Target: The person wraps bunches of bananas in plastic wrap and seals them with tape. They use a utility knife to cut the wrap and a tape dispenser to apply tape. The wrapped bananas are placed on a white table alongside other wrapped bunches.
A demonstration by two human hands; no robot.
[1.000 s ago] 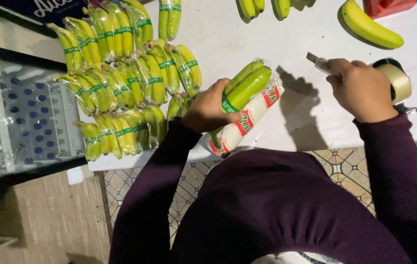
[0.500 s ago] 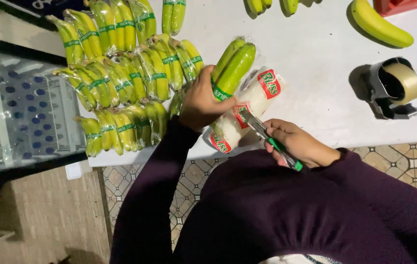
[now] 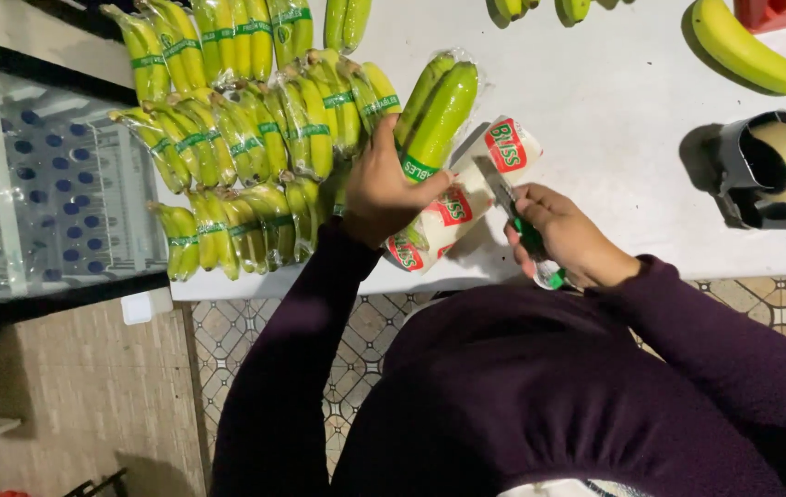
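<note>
Fingers of my left hand (image 3: pixel 376 189) curl tight around a pair of green bananas in clear plastic wrap (image 3: pixel 434 115), wrist bent over the near edge of the white table (image 3: pixel 614 138); my right hand (image 3: pixel 570 235) clenches a green-handled cutter (image 3: pixel 522 225), its blade tip at the white printed bag end (image 3: pixel 466 207) trailing below the bananas; banded green banana bundles (image 3: pixel 236 147) lie stacked just left; a grey tape dispenser (image 3: pixel 766 170) sits well apart on the right; beyond it, one loose yellow-green banana (image 3: pixel 743 51).
</note>
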